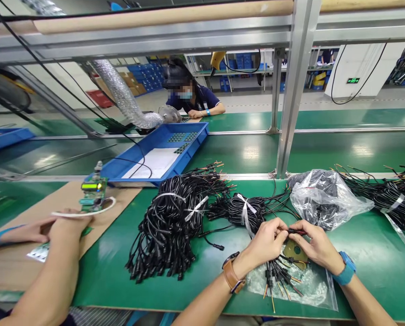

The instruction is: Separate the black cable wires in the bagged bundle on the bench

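Head view: left hand (pixel 267 240) and right hand (pixel 316 244) hide cable (pixel 296 232) (joint unseen).

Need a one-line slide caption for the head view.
Both hands, left and right, pinch a short black cable over a green bench beside bundled black cables.

A: What does the wearer have on the left hand (pixel 266 241)?
B: A watch (pixel 232 273) with a brown leather strap at the wrist; the forearm is bare.
A: And the right hand (pixel 316 245)?
B: A blue band (pixel 345 268) at its wrist, with no sleeve in view.
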Demonstrator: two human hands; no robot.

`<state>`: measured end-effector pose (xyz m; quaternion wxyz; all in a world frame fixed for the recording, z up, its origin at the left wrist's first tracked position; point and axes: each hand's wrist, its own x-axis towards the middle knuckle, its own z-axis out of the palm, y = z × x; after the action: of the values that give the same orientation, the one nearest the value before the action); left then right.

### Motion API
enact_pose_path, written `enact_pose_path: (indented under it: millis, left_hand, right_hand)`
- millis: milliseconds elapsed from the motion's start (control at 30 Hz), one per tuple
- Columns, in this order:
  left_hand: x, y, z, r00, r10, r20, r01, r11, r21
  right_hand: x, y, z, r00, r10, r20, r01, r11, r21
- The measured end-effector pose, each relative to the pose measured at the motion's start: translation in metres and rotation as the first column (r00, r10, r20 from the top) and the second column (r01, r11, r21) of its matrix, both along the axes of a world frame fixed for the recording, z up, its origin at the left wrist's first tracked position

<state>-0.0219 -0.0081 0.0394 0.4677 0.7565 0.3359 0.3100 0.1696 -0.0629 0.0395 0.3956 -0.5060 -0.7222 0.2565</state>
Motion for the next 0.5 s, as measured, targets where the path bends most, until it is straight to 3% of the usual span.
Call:
enact_pose_path:
  millis: [300,500]
  left_hand:
    - [0.002,-0.006,-0.006,0.994,0.098,-0.051,-0.093,0.991,0.098]
    - [0.001,-0.006,0.000,0.997,0.071,-0.012,-0.070,0.995,0.073]
  right_hand:
    - [-0.007,0.000,-0.015,1.000,0.023,-0.015,-0.023,1.000,0.004]
    - [-0.008,0.000,-0.008,0.999,0.020,-0.026,-0.019,1.000,0.012]
